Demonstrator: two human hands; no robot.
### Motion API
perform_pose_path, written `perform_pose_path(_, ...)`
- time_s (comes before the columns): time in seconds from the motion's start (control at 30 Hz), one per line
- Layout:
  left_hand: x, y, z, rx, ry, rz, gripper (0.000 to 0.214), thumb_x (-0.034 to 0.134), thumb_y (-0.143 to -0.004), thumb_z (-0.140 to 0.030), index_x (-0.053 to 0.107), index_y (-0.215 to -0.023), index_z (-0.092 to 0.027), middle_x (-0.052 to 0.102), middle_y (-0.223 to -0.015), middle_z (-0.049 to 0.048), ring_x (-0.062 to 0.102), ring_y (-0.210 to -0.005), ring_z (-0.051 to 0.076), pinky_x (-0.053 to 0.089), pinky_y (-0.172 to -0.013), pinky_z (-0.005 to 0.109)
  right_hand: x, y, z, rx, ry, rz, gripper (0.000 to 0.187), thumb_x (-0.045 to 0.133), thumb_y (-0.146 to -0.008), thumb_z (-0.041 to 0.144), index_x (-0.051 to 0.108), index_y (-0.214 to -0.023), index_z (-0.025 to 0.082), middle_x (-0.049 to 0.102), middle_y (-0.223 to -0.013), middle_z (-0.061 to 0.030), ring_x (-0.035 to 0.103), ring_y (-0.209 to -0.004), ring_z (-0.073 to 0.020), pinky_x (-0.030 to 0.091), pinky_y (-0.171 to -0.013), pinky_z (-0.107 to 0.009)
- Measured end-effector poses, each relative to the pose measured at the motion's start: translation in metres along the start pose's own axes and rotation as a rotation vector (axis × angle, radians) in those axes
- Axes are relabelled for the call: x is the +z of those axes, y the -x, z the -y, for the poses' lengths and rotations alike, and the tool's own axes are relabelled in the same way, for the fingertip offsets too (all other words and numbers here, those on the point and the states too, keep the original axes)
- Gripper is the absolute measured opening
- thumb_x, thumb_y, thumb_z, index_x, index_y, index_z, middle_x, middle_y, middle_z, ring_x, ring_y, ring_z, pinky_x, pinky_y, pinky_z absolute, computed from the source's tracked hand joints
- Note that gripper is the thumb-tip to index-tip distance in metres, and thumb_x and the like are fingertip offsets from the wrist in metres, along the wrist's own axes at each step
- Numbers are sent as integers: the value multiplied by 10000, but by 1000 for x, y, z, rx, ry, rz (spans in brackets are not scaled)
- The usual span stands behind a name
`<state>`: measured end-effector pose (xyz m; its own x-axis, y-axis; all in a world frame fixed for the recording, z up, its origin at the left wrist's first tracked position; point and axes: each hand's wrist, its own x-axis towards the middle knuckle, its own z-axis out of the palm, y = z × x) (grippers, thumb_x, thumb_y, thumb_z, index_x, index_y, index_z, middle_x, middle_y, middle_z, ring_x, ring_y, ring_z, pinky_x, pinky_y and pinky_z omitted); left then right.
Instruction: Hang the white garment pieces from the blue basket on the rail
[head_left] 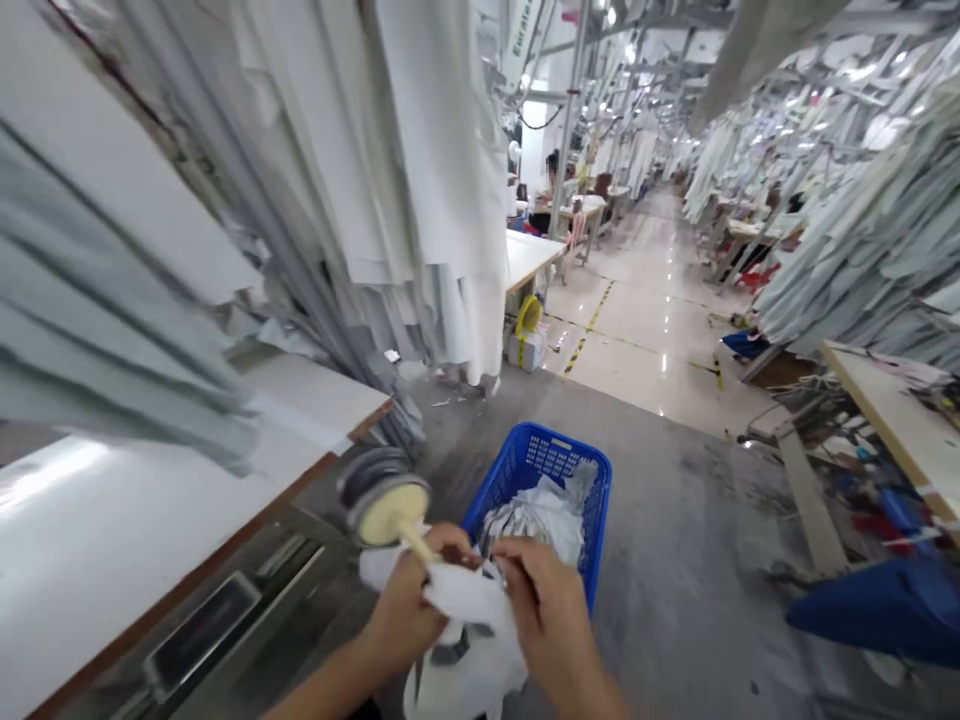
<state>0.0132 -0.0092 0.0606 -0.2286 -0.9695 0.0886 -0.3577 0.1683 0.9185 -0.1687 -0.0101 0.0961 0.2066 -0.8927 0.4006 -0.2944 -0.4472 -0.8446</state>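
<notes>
My left hand (412, 600) is closed on a white fabric piece (469, 597) low in the middle of the view. Opposite it, my right hand (547, 605) pinches the right edge of the same fabric. More pale cloth (469, 680) hangs below both hands. A cream disc with a short rod (394, 512), with a blurred dark round part behind it, lies just beyond my left hand. The rod's end meets my left fingers; I cannot tell whether they grip it. Behind my hands, a blue plastic basket (517, 455) holds a heap of white fabric pieces (551, 515).
A white worktable (97, 530) with a brown edge runs along the left. Above it hang long white and pale green cloths (427, 150). At right are another table (900, 410) and a blue cloth-like object (885, 610). A taped aisle (637, 300) leads back past seated people.
</notes>
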Motion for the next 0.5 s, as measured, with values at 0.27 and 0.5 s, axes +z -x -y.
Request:
perform_pose_path(0.27, -13, -2, -56, -19, 224, 411, 370, 659, -818, -500, 627, -917, -145, 629, -1112, 104, 554, -1140, 287, 414, -1058, 379, -86, 4, 43, 35, 192, -177, 164, 596, -986, 340, 703, -971, 217, 662, -748, 18, 572, -595, -103, 435, -530, -164)
perform_pose_path(0.5, 15, -30, -75, -80, 419, 675, 594, 499, -889, -716, 574, -1013, -139, 670, -974, 109, 653, -1016, 262, 490, -1005, 420, -102, 40, -10, 354, 308, -205, 480, 320, -1063, 492, 524, -1335, 153, 645, -986, -97, 573, -683, -150, 457, -554, -236)
